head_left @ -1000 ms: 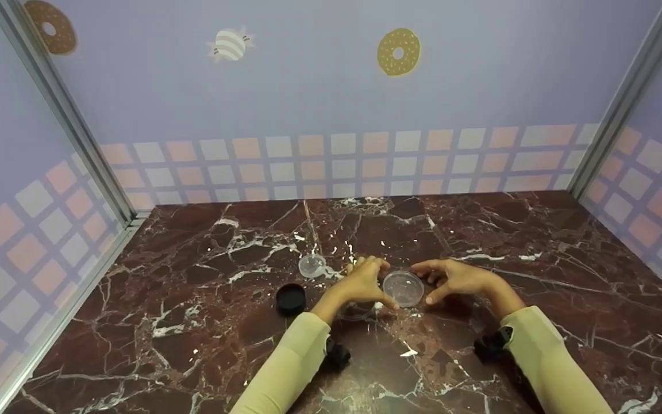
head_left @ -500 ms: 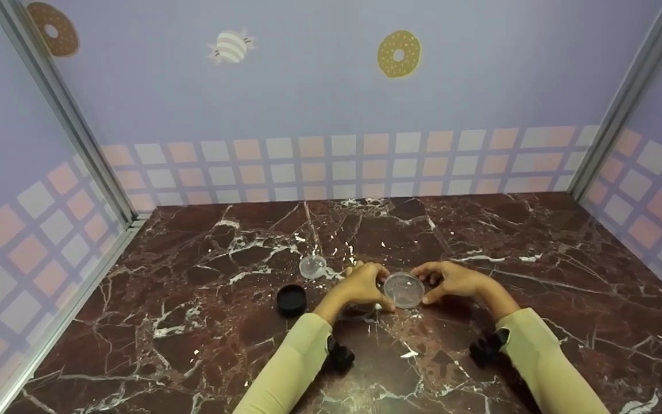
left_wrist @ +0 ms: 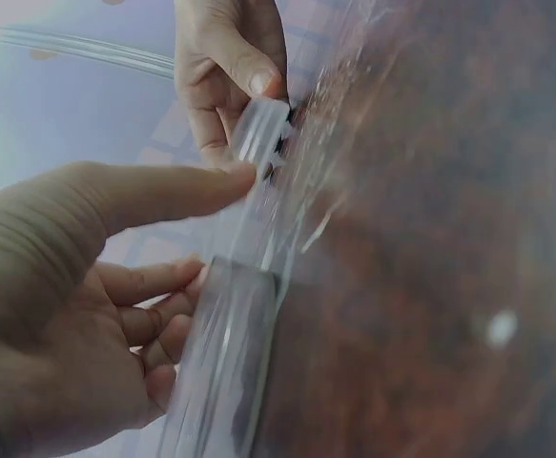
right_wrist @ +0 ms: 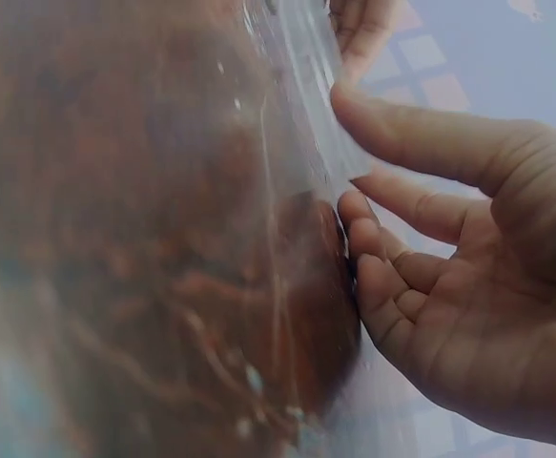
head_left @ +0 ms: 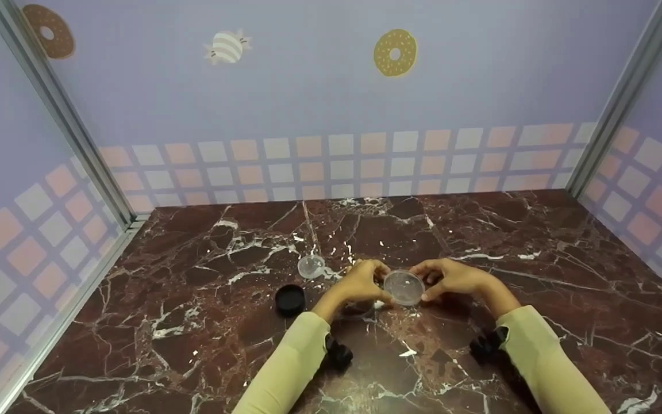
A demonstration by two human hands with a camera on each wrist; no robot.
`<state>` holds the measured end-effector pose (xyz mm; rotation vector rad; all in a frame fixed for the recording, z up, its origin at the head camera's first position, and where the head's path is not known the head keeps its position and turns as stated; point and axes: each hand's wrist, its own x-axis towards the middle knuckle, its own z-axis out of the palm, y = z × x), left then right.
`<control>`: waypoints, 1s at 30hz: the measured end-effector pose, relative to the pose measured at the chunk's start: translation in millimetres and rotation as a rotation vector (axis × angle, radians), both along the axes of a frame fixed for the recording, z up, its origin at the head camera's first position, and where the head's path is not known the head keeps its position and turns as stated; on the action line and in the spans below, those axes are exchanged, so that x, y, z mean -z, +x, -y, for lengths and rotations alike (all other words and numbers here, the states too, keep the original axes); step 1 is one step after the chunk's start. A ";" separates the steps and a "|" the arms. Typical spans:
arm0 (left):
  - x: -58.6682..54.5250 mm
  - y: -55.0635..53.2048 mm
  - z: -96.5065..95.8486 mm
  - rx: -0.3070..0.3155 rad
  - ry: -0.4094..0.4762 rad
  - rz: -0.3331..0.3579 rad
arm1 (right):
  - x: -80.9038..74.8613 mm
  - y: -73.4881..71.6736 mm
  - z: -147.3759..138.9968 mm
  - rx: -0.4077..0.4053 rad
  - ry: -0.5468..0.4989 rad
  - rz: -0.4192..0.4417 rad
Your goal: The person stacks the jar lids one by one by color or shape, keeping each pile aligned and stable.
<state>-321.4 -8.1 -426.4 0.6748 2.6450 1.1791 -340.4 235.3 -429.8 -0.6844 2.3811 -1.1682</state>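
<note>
A clear round plastic dish point(head_left: 404, 287) lies flat between the two hands on the marble-patterned table. My left hand point(head_left: 364, 283) grips its left rim, thumb toward the near side and fingers toward the far side. From the right, my right hand point(head_left: 454, 280) holds the opposite rim between thumb and fingers. In the left wrist view the thumb presses the side of the dish point(left_wrist: 258, 134). Another clear round piece point(left_wrist: 225, 353) stands in that view's foreground; in the head view it is mostly hidden under the left wrist.
To the left of the hands sits a round black cap point(head_left: 290, 300). A small clear round piece point(head_left: 311, 266) lies behind it. Patterned wall panels enclose the marble-patterned table point(head_left: 193, 356) at the back and sides.
The right hand has moved slightly left and its thumb has closed in on the dish rim. Both hands now touch the dish; the cap and small clear piece stay put.
</note>
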 end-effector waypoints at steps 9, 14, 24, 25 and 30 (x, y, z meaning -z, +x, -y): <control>-14.2 -2.2 18.3 0.065 0.117 0.006 | -7.4 0.6 8.2 -0.071 -0.156 0.025; -22.3 -5.9 31.0 0.091 0.179 0.006 | -16.7 5.3 18.5 -0.039 -0.227 -0.005; -47.0 0.3 56.7 0.067 0.314 0.035 | -38.6 23.2 40.4 0.086 -0.362 0.025; -48.8 1.2 58.4 0.065 0.333 0.042 | -40.1 24.4 41.9 0.094 -0.381 0.021; -54.0 4.7 66.8 0.062 0.438 0.057 | -46.3 28.9 52.7 0.151 -0.457 -0.008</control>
